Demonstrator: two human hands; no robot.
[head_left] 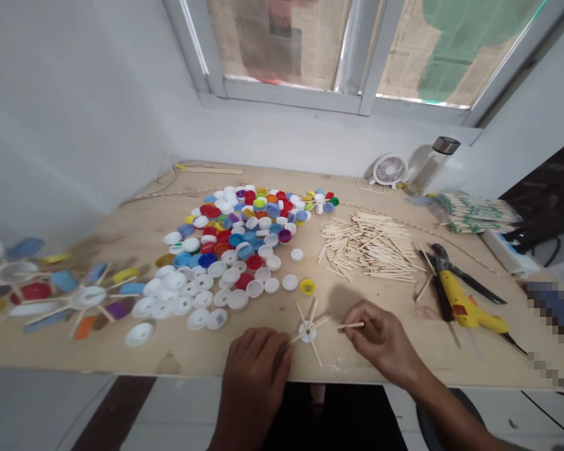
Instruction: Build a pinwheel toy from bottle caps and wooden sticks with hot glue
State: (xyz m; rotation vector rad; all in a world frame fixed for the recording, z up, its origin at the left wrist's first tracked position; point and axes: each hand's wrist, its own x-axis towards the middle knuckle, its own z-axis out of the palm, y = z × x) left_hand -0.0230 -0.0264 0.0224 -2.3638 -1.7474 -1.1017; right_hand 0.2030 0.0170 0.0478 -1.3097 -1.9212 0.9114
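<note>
A small white bottle cap [304,333] lies near the table's front edge, with several thin wooden sticks [316,352] radiating from it like spokes. At its left, my left hand [257,366] has its fingers curled and pinches the end of one of those sticks. My right hand [378,338] is closed to the right of the cap and grips a short wooden stick [350,325] between thumb and fingertips. That stick points left toward the spoked cap, apart from it. A yellow cap [307,287] sits just behind.
Many coloured and white bottle caps [237,299] spread left of centre. Loose sticks [380,247] are piled at centre right. A yellow glue gun [465,307] and black-handled pliers [442,257] lie right. Finished-looking cap-and-stick wheels [87,297] lie left. A fan [390,169] and bottle [430,169] stand behind.
</note>
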